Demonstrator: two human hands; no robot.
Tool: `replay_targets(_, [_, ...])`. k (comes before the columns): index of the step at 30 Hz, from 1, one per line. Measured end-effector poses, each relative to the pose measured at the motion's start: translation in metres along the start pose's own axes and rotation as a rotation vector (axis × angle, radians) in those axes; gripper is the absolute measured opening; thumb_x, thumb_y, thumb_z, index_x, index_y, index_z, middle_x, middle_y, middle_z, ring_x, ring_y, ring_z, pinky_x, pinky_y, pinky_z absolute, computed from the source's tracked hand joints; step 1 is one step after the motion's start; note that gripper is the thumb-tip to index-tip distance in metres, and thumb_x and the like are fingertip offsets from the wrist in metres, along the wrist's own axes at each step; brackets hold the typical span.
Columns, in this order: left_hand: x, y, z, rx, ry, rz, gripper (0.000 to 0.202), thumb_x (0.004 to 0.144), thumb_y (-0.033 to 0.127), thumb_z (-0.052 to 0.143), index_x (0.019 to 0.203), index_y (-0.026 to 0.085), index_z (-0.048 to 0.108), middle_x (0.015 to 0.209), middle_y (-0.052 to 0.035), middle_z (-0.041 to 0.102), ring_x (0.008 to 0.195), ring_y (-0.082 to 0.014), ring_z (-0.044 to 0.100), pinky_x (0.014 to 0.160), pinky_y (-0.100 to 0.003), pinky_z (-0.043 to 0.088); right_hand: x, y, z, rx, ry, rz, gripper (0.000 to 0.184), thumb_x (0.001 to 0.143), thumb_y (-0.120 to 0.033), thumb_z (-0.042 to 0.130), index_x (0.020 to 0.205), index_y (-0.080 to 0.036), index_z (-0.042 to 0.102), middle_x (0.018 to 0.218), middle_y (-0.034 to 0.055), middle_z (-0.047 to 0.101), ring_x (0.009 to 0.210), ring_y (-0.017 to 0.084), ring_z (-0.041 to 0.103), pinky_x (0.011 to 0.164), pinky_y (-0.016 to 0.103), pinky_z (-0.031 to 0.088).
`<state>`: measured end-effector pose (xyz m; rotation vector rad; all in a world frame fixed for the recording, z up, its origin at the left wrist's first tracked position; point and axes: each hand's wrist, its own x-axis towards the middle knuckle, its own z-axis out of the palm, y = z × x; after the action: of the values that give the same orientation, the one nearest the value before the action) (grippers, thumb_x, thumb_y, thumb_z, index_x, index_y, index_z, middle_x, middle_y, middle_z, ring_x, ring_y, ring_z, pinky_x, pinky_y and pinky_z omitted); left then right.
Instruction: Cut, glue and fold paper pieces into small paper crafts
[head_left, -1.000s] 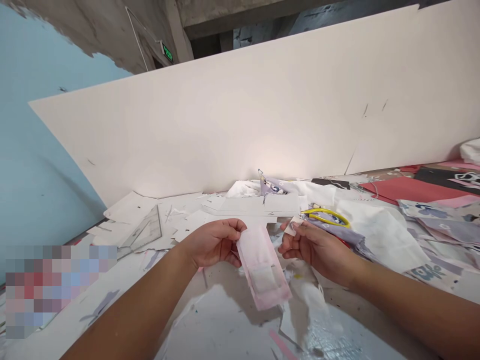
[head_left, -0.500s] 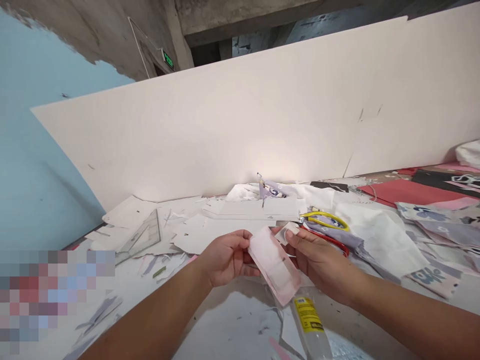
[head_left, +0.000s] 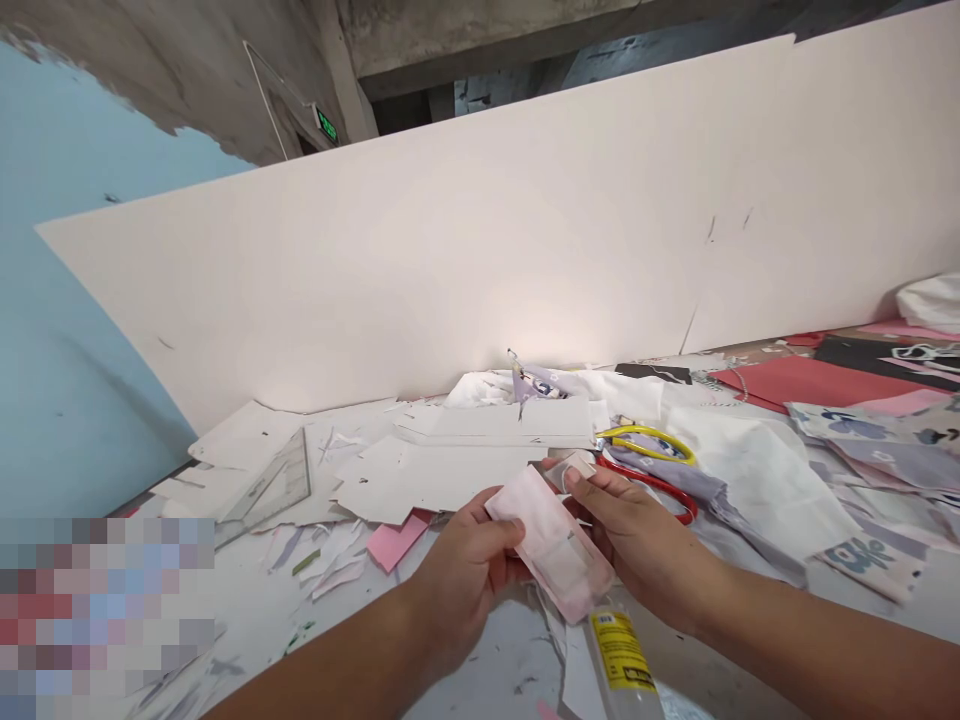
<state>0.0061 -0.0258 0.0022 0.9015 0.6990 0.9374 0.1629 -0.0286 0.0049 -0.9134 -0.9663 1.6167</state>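
Note:
My left hand (head_left: 480, 550) is closed on a pale pink folded piece (head_left: 559, 560), its thumb lying across the upper left part. I cannot tell whether that piece is paper or cloth. Between the thumb and fingers of my right hand (head_left: 622, 520) is a small whitish scrap (head_left: 570, 472), close to the pink piece's upper edge. Some right fingers are hidden behind the pink piece. A clear bottle with a yellow label (head_left: 622, 650) lies just below the hands. Past my right hand are a yellow scissor handle (head_left: 652, 440) and a red one (head_left: 660, 490).
White sheets (head_left: 442, 470) and loose scraps cover the table. A clear set square (head_left: 277, 485) lies at left, near a pink paper piece (head_left: 397, 540). Red sheets (head_left: 825, 380) and printed fabric pieces (head_left: 870, 560) are at right. A white panel (head_left: 450, 270) stands behind.
My left thumb has come over onto the face of the pink piece. Both hands and the piece sit slightly lower. The pink paper at left, formerly mostly covered by my left hand, now shows.

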Motion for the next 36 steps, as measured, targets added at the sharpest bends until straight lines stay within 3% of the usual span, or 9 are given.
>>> replay_targets(3, [0.000,-0.004,-0.001,0.078,0.087,0.015,0.020,0.069,0.016,0.058,0.089,0.013,0.058,0.075,-0.0060,0.063,0.063,-0.0150,0.056,0.061,-0.030,0.047,0.003,-0.004,-0.006,-0.347,0.162,-0.165,0.030,0.081,-0.049,0.050,0.090,-0.023,0.060,0.058,-0.0040,0.047,0.054,0.014,0.045,0.055,0.027,0.039])
replay_targets(6, [0.001,-0.005,-0.003,0.097,0.112,0.042,0.020,0.069,0.015,0.057,0.089,0.014,0.057,0.072,-0.0036,0.061,0.061,-0.0139,0.054,0.059,-0.030,0.047,0.004,-0.011,-0.013,-0.636,0.174,-0.301,0.028,0.083,-0.042,0.046,0.097,-0.023,0.062,0.059,-0.0023,0.049,0.063,0.017,0.049,0.063,0.030,0.042])
replay_targets(9, [0.002,-0.007,-0.005,0.116,0.117,0.057,0.027,0.069,0.014,0.054,0.095,0.014,0.057,0.075,-0.0040,0.061,0.063,-0.0146,0.054,0.059,-0.031,0.048,0.001,-0.013,-0.020,-0.692,0.110,-0.333,0.030,0.079,-0.028,0.049,0.107,-0.026,0.061,0.098,0.0031,0.062,0.094,0.022,0.053,0.082,0.034,0.041])
replay_targets(12, [0.003,-0.008,-0.007,0.127,0.132,0.071,0.029,0.067,0.011,0.052,0.096,0.015,0.056,0.075,-0.0031,0.060,0.063,-0.0139,0.054,0.058,-0.029,0.047,-0.002,-0.008,-0.023,-0.732,0.016,-0.410,0.033,0.081,-0.030,0.046,0.110,-0.027,0.060,0.123,0.0027,0.053,0.116,0.024,0.043,0.095,0.035,0.034])
replay_targets(17, [0.004,-0.011,-0.009,0.170,0.165,0.065,0.026,0.068,0.012,0.051,0.093,0.016,0.055,0.072,-0.0019,0.059,0.061,-0.0134,0.053,0.055,-0.028,0.047,0.004,0.006,-0.023,-0.719,0.076,-0.384,0.035,0.085,-0.040,0.046,0.117,-0.028,0.049,0.087,0.0013,0.060,0.083,0.019,0.055,0.076,0.034,0.043])
replay_targets(19, [0.004,-0.012,-0.008,0.173,0.175,0.073,0.024,0.069,0.014,0.052,0.093,0.017,0.055,0.072,-0.0018,0.059,0.061,-0.0133,0.054,0.056,-0.027,0.047,0.007,0.011,-0.022,-0.654,0.099,-0.362,0.027,0.084,-0.038,0.050,0.108,-0.026,0.050,0.074,-0.0020,0.055,0.071,0.016,0.052,0.067,0.030,0.043])
replay_targets(23, [0.004,-0.014,-0.006,0.181,0.176,0.073,0.022,0.071,0.015,0.052,0.092,0.017,0.054,0.071,-0.0014,0.058,0.061,-0.0125,0.054,0.057,-0.026,0.047,0.006,0.011,-0.018,-0.591,0.138,-0.304,0.016,0.079,-0.037,0.056,0.077,-0.021,0.053,0.071,-0.0027,0.053,0.066,0.013,0.047,0.060,0.026,0.039])
replay_targets(31, [0.002,-0.013,-0.005,0.208,0.160,0.064,0.021,0.071,0.018,0.053,0.092,0.016,0.054,0.070,-0.0013,0.058,0.059,-0.0129,0.054,0.052,-0.025,0.046,0.006,0.001,-0.010,-0.388,0.185,-0.207,0.026,0.061,-0.038,0.073,0.070,-0.018,0.059,0.061,-0.0033,0.053,0.051,0.010,0.044,0.049,0.024,0.037])
replay_targets(36, [0.002,-0.013,-0.005,0.195,0.147,0.061,0.026,0.067,0.012,0.051,0.093,0.016,0.055,0.071,-0.0011,0.058,0.059,-0.0129,0.054,0.053,-0.026,0.045,0.007,0.005,-0.011,-0.360,0.171,-0.125,0.025,0.066,-0.038,0.070,0.066,-0.018,0.056,0.057,-0.0060,0.049,0.050,0.008,0.040,0.048,0.022,0.033])
